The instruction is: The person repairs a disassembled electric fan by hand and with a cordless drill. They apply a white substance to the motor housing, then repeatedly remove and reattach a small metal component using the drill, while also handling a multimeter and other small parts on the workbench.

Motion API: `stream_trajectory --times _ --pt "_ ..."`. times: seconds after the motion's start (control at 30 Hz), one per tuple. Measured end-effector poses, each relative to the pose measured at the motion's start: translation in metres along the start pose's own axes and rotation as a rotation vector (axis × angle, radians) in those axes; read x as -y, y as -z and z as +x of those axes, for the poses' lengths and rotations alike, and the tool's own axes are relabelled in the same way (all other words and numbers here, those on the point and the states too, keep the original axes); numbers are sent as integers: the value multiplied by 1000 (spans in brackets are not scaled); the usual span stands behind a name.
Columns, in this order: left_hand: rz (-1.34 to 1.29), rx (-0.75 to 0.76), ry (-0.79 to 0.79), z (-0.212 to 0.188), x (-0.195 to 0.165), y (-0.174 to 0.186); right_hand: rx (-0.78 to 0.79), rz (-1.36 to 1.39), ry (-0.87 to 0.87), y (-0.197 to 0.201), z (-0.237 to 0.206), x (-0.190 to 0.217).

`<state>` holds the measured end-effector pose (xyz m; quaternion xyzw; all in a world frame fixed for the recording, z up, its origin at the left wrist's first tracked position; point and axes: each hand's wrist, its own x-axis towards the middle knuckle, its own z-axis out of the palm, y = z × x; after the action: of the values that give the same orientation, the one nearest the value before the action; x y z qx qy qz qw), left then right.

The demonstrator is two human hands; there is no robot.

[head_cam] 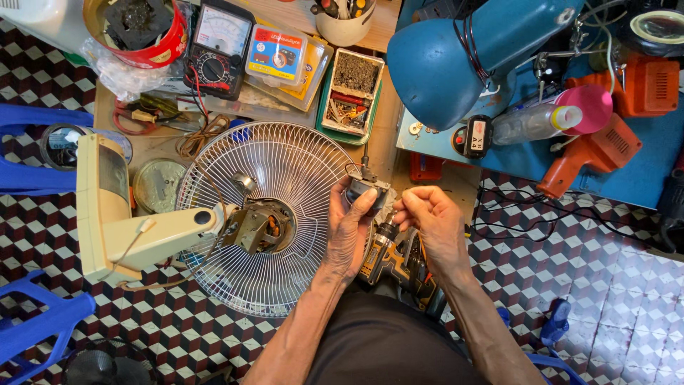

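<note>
Lying left of centre, a cream fan body (114,214) joins a round wire fan guard (274,214). Just right of the guard's middle, the left hand (349,228) wraps its fingers around a small grey motor part (365,187), thumb pressed on its face. Beside it, the right hand (431,217) pinches narrowly at the part's lower right edge, above a yellow cordless drill (388,260).

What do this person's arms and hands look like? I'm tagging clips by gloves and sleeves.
Both hands are bare: no gloves on the left hand or the right hand. No rings, watch or wristbands show. Both forearms are uncovered down to the bottom edge of the picture, so no sleeves are in view. The arms look lean and sinewy. A dark garment covers the lap between them.
</note>
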<state>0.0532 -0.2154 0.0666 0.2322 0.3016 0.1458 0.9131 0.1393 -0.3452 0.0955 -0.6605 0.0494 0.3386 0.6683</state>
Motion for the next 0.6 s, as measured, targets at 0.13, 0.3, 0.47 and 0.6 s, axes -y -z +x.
stream_trajectory --times 0.13,0.3,0.47,0.6 --pt "30 47 -2 0 -4 -3 8 141 -121 4 -9 -11" --pt "26 109 2 6 1 -9 -72 157 -171 8 -16 -15" --pt "38 98 21 10 15 -13 -73 277 -207 10 -18 -18" --pt "236 121 -97 4 22 -16 22 380 -193 13 -16 -13"
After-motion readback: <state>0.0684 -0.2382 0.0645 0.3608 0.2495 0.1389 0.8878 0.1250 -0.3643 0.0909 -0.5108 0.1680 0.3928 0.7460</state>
